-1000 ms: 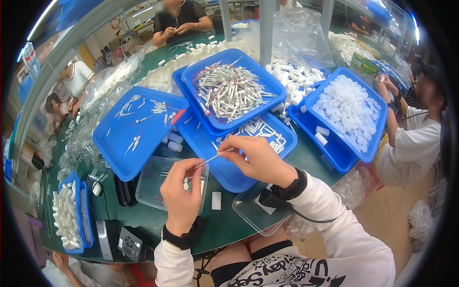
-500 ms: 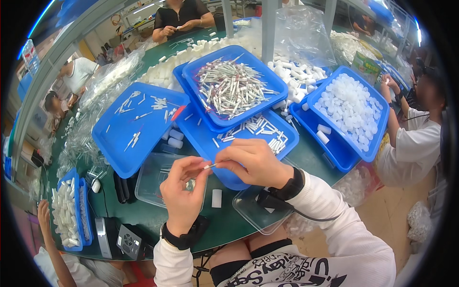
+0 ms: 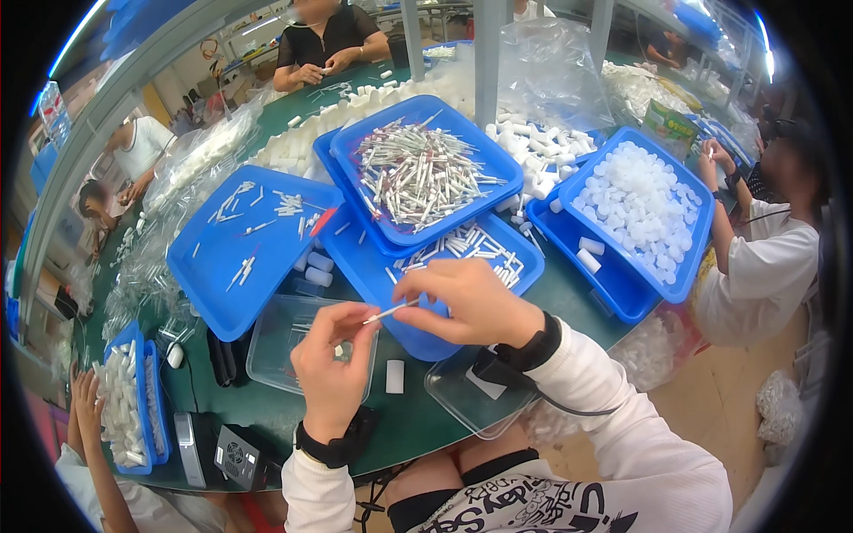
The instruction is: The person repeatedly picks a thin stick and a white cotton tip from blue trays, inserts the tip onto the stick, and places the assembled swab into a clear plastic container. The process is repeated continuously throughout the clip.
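A thin white stick (image 3: pixel 388 313) spans the gap between my hands, above the front of the table. My left hand (image 3: pixel 333 360) pinches its left end between thumb and fingertips. The fingertips of my right hand (image 3: pixel 475 302) close on its other end, which they partly hide. Just beyond them lies a blue tray (image 3: pixel 351 266) with short white tubes (image 3: pixel 480 244) in it. Under my left hand is a clear plastic box (image 3: pixel 267 360), and a white cylinder (image 3: pixel 394 377) stands on the green table beside it.
A stacked blue tray (image 3: pixel 509 173) is heaped with thin sticks; another blue tray (image 3: pixel 200 284) holds a few. White discs (image 3: pixel 644 209) fill a right-hand tray. A clear lid (image 3: pixel 453 391) lies near the table edge, a small black device (image 3: pixel 240 457) at left. Co-workers sit around.
My hands have drawn slightly apart, and more of the white stick shows between them. The whole view has shifted a little.
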{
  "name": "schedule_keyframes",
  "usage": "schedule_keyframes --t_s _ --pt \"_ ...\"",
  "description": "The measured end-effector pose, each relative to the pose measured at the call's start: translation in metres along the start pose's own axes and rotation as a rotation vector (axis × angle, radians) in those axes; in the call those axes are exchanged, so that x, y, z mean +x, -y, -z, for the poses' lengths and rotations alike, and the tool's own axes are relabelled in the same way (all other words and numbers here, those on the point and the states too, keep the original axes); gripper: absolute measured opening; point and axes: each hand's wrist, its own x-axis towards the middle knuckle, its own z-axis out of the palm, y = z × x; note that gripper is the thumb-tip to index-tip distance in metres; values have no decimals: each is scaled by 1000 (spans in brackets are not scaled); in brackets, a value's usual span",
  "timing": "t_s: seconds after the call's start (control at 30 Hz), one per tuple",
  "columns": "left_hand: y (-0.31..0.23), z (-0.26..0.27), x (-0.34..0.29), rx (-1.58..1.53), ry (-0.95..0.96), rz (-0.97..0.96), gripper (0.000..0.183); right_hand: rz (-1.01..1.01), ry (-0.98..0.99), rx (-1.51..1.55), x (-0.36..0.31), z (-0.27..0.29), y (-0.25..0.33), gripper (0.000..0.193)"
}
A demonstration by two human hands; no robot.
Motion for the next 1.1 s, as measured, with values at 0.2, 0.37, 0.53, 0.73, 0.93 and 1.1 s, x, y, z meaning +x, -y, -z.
schedule_keyframes --t_s 0.2,0.37,0.53,0.73,0.93,1.1 --pt "-7 4 6 162 -39 61 35 -157 -141 10 2 10 -16 10" --pt "22 40 -3 740 107 151 29 -523 -426 150 18 22 -52 37" --pt "25 37 -3 771 306 277 26 -433 -423 89 15 17 -82 78" --pt "35 39 2 777 305 271 18 -417 -384 -80 10 47 -55 24" --pt "35 38 0 926 323 220 9 -493 97 -173 -17 92 -5 28" --pt "31 40 -1 934 291 94 13 -487 370 -268 -56 78 -13 35"
